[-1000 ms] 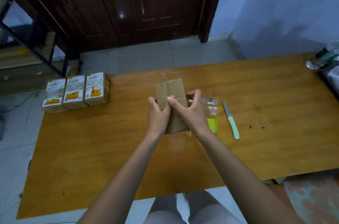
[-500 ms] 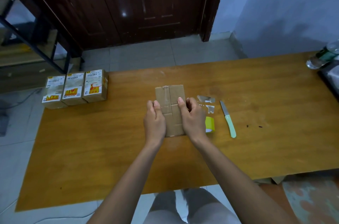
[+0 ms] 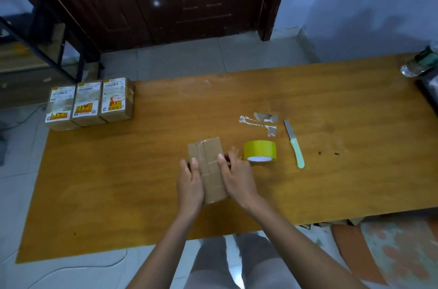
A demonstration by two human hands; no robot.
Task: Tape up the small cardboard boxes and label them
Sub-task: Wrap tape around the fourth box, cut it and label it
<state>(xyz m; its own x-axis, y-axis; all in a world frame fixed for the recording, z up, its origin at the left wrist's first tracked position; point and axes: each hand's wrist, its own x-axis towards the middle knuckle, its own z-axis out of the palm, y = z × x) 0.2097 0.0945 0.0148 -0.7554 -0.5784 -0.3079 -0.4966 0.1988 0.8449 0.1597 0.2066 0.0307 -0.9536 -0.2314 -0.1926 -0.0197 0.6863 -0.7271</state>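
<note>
A small plain cardboard box (image 3: 209,160) lies flat on the wooden table (image 3: 118,182), with clear tape along its middle seam. My left hand (image 3: 190,185) grips its left side, thumb on top. My right hand (image 3: 237,178) grips its right side, thumb on the top face. A roll of yellow tape (image 3: 260,151) stands just right of the box. Three taped and labelled boxes (image 3: 90,102) sit in a row at the table's far left corner.
A knife with a pale green handle (image 3: 295,145) lies right of the tape roll. Torn scraps of tape and label backing (image 3: 260,120) lie beyond the roll. A plastic bottle (image 3: 419,62) lies at the far right edge. Beyond the table are a dark door and a metal rack.
The box has come down from a tilted hold above the table to lying flat, nearer to me. Both hands stay on its sides. The tape roll now shows fully.
</note>
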